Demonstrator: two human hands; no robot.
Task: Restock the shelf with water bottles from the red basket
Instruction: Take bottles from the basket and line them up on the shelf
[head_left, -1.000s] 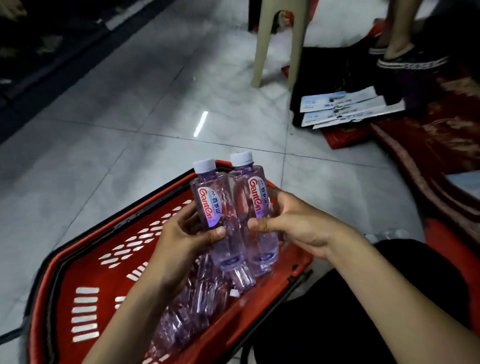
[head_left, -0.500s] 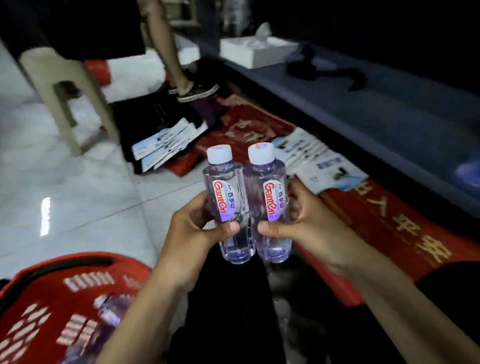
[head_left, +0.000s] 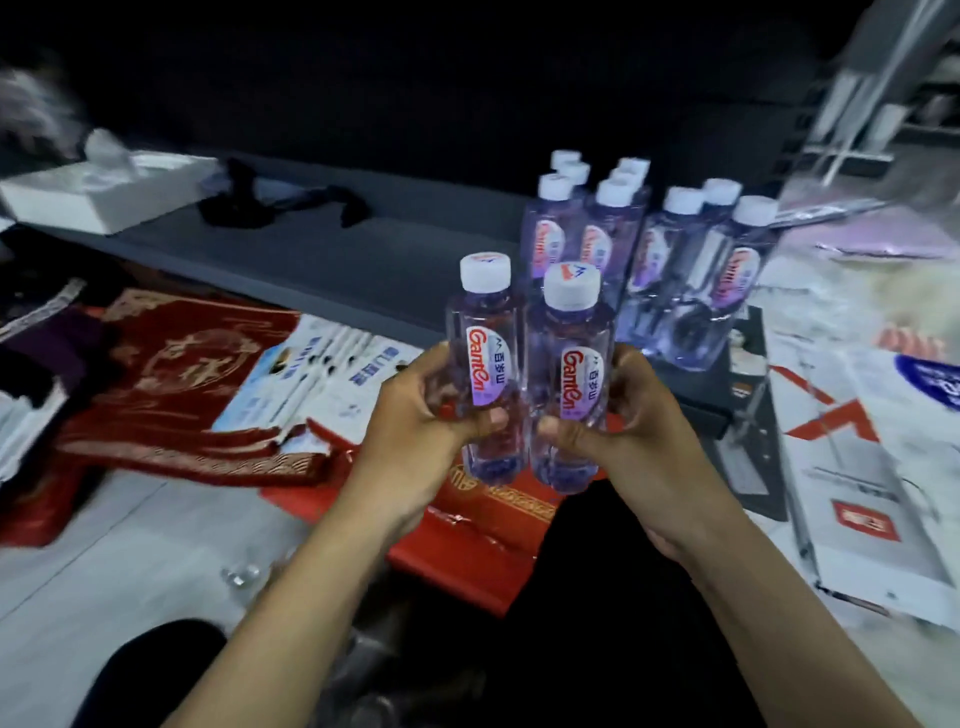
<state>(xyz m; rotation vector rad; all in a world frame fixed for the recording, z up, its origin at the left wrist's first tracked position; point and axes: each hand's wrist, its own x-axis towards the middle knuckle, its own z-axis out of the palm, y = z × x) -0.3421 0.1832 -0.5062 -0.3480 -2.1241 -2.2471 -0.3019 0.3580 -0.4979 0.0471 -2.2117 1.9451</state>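
My left hand (head_left: 415, 415) grips a clear water bottle (head_left: 485, 332) with a white cap and a red-lettered label. My right hand (head_left: 639, 415) grips a second, identical bottle (head_left: 569, 343). The two bottles are upright, side by side and touching. Just beyond them, several more of the same bottles (head_left: 649, 244) stand in a group on the low dark grey shelf (head_left: 322, 249). The red basket is out of view.
A white tissue box (head_left: 98, 189) and a dark cloth (head_left: 280, 202) lie on the shelf's left part. Red mats (head_left: 171, 395), leaflets (head_left: 322, 379) and white printed packaging (head_left: 872, 467) cover the floor in front. My dark-clothed knees fill the bottom.
The view has swung right from the basket to the shelf. Both hands carried their bottles along and now hold them close in front of the bottles standing on the shelf.
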